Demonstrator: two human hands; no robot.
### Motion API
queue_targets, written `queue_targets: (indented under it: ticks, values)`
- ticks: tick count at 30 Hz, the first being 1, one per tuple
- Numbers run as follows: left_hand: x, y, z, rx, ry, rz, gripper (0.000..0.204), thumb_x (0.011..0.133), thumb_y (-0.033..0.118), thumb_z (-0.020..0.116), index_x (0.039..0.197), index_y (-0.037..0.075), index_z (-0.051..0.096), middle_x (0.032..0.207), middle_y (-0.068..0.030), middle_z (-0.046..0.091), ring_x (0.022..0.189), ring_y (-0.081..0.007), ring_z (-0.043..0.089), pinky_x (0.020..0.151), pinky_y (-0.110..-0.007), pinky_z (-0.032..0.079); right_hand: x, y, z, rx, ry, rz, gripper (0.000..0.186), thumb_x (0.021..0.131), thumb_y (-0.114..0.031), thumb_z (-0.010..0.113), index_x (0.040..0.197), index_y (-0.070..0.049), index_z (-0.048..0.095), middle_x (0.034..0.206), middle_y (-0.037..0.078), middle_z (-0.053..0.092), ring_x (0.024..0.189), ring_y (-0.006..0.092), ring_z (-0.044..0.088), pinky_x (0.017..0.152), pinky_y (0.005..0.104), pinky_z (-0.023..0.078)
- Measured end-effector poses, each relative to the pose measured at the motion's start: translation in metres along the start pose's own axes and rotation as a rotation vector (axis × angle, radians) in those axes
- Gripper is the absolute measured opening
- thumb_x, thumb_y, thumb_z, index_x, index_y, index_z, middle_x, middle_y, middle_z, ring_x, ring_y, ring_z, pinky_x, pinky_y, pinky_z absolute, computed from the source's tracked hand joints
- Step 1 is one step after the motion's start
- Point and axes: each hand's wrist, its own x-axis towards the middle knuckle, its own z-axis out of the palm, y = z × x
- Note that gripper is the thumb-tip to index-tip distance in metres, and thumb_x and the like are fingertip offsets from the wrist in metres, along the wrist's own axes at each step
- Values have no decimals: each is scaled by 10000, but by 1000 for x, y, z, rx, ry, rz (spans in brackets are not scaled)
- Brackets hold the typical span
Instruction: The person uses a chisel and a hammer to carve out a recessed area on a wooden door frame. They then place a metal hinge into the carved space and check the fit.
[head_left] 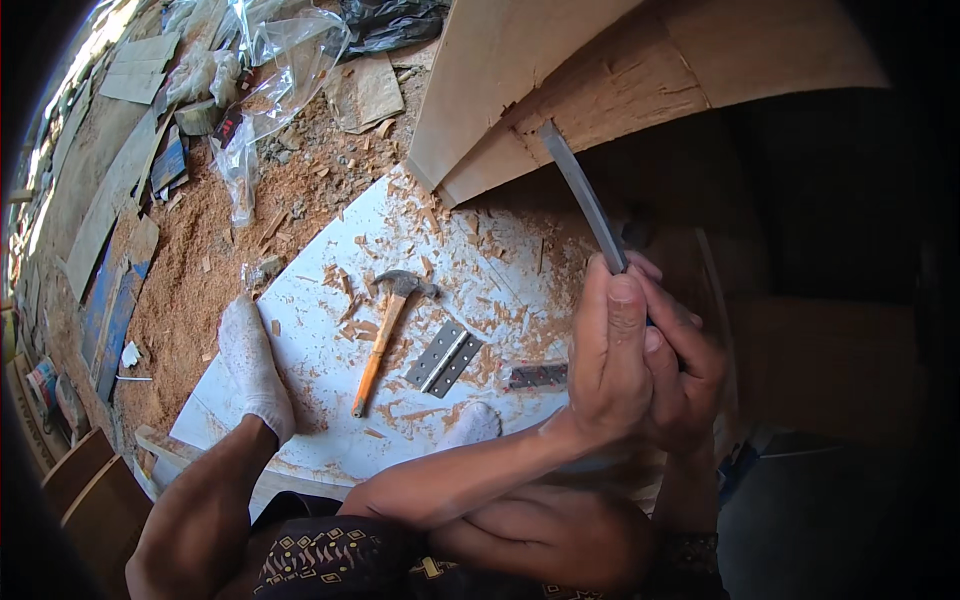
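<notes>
A steel chisel (585, 198) stands tilted, its blade tip against a roughly cut recess (625, 95) in the edge of a wooden panel (540, 50). My left hand (612, 365) is closed round the chisel where blade meets handle, thumb laid along it. Behind it my right hand (688, 375) is also wrapped round the handle, which the fingers mostly hide. To the left, a claw hammer (385, 335) with a wooden handle lies on a white board (330, 270). A grey metal hinge (446, 358) rests beside it.
Wood chips (350, 300) litter the board. Near my hands lies a dark hinge in clear plastic (535, 376). My socked foot (250, 360) is at the board's left edge. Sawdust (200, 280), clear plastic sheeting (285, 75) and wood offcuts (110, 220) cover the ground beyond.
</notes>
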Motion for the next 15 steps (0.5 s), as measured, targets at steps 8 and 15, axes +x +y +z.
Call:
queue_targets:
  ticks: [8,15]
  values:
    - [9,8,-8,186,23,18,382,1138,363,316,1162,18,478,855,-110,606,789,-164,622,735,-290,502,6,-3,11,50,51,28,405,1009,-80,512,1371,76,604,1364,222,655,1271,286,634,1113,368,416]
    - [-4,1,-12,227,1,12,405,1142,375,294,1192,-3,431,906,-164,662,835,-200,679,780,-292,544,-11,-1,9,71,31,55,406,1003,-54,508,1378,72,602,1362,218,656,1263,275,630,1098,364,436]
